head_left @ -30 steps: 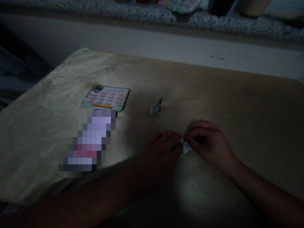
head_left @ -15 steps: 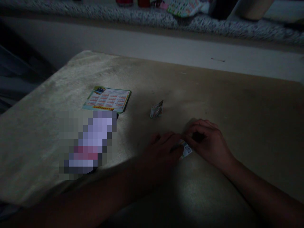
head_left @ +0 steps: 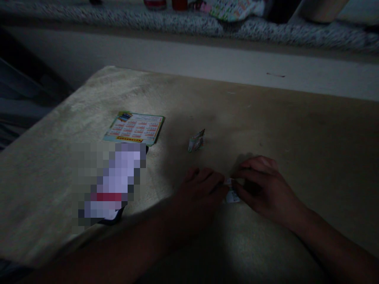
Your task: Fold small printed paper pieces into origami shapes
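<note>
Head view, small paper: is lying on the tabletop between both hands, thin, pale and printed, partly hiding under fingers
Left hand: is resting over the paper's left side, fingers bending and lying close together; whether they are gripping it, I cannot tell
Right hand: is curving at the paper's right, thumb and forefinger tips narrowing at its upper edge; whether they are pinching it, I cannot tell
Folded scrap: is standing crumpled and pointed beyond the left hand
Printed card: is lying flat, glossy-looking, showing a grid of red and dark print inside a green edge
Pixelated slab: is lying aslant just below the card, dark rim showing at one corner
Tabletop: is spreading mottled and tan, wrinkling slightly at left, under dim light
Room: a pale wall is rising behind, a speckled stone ledge is carrying a patterned packet
Edges: the table's far edge is running along the wall, its far-left corner rounding; bare tabletop is stretching right of the right hand
</note>
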Available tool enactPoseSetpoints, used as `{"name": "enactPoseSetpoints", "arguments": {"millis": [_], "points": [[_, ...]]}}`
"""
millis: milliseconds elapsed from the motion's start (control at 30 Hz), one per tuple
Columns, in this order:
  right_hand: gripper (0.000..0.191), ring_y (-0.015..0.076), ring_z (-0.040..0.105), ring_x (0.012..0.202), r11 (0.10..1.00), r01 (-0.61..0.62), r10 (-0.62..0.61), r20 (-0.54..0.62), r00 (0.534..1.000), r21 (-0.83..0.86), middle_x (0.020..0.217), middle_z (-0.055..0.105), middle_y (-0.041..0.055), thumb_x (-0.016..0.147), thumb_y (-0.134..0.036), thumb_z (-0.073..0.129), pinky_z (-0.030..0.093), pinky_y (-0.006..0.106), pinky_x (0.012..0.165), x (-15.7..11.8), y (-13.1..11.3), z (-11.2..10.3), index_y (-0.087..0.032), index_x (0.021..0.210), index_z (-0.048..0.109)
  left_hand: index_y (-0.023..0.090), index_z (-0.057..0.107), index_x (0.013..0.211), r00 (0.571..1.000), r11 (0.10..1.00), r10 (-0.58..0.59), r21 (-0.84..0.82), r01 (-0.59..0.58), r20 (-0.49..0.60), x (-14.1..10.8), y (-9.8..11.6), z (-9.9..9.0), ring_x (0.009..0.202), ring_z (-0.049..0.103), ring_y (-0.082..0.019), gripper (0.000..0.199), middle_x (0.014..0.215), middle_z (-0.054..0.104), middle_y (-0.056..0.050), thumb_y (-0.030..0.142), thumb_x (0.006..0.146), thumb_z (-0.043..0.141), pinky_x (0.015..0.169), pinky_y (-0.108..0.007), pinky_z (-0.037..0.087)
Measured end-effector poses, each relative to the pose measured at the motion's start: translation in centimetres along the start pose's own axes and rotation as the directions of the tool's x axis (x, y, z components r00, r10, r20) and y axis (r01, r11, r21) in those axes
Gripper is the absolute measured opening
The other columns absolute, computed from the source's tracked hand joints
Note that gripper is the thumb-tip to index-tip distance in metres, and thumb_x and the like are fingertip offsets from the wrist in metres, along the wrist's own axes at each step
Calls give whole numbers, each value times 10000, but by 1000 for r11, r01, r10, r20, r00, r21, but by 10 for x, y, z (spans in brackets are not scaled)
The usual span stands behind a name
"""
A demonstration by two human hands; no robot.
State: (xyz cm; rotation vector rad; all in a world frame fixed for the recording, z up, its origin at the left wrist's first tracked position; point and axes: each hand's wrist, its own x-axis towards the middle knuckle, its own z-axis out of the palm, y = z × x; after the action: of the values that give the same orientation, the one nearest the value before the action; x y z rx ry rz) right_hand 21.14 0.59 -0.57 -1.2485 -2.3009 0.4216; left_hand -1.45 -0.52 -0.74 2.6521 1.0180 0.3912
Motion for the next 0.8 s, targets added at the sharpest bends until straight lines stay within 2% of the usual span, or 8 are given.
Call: {"name": "enactPoseSetpoints", "arguments": {"millis": [67,233,367,667,800], "points": [[44,222,602,901,1000,-12,13,10,1000,-2,898,681,32,839,-179,704,394,445,901,0,-1,-1,-220,851,693,206,622,1133,1000,1000,-9,-3,9,-19,-1,0,1,1058,550,-222,169,1142,658,-27,169,987,546,921,-419,355],[101,211,585,864,999,-36,36,40,999,12,832,654,18,825,-183,712,385,439,894,-3,-5,-2,-218,743,665,188,619,1064,997,999,-48,-1,48,-57,-1,-3,1,1050,554,-219,121,1147,649,-33,140,968,561,938,-416,348],[128,212,577,868,997,-33,27,98,995,64,833,640,19,821,-199,719,386,438,888,-5,-8,-2,-224,704,672,190,621,1112,996,999,-35,15,37,-87,-1,-5,2,1047,554,-225,163,1126,658,-36,145,969,556,940,-416,342],[113,200,590,893,990,-74,56,139,989,124,865,650,6,791,-148,750,389,418,888,-3,-6,-6,-237,741,702,190,627,1142,998,998,-46,38,48,-49,-1,-3,1,1040,558,-231,203,1128,653,-39,138,953,571,914,-413,348],[119,193,594,878,989,-83,68,124,990,121,854,656,-1,806,-153,753,390,408,882,-2,-5,-4,-242,741,709,184,639,1130,998,998,-31,60,35,-51,-1,-2,1,1035,561,-232,189,1117,657,-39,150,956,572,908,-415,349]]}}
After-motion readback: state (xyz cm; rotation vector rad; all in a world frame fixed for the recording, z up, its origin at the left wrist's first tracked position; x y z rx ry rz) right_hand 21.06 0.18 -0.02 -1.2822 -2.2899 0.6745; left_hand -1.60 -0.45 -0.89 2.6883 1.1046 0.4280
